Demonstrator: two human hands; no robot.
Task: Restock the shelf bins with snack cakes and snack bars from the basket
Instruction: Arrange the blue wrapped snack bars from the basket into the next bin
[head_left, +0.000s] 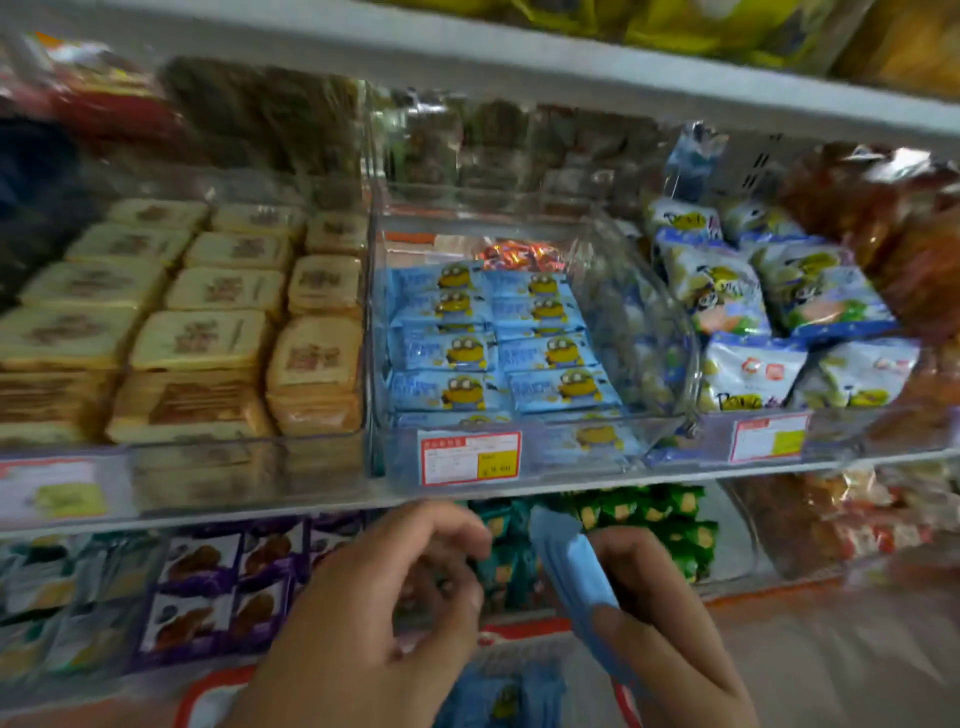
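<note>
My right hand (670, 623) grips a few blue snack cake packets (576, 571), held edge-on below the middle shelf. My left hand (379, 613) hovers beside it with fingers loosely curled and holds nothing. Above them a clear bin (649, 312) holds two rows of blue snack cakes with a yellow cartoon figure (493, 338). The red-rimmed basket (208, 691) sits at the bottom edge, with more blue packets (504, 696) inside, partly hidden by my hands.
Left of the blue bin stand stacks of tan square cakes (208, 332). On the right lie blue-and-white panda snack bags (769, 312). Purple packets (223, 587) and green packets (654, 525) fill the lower shelf. Price tags (470, 457) hang on the shelf edge.
</note>
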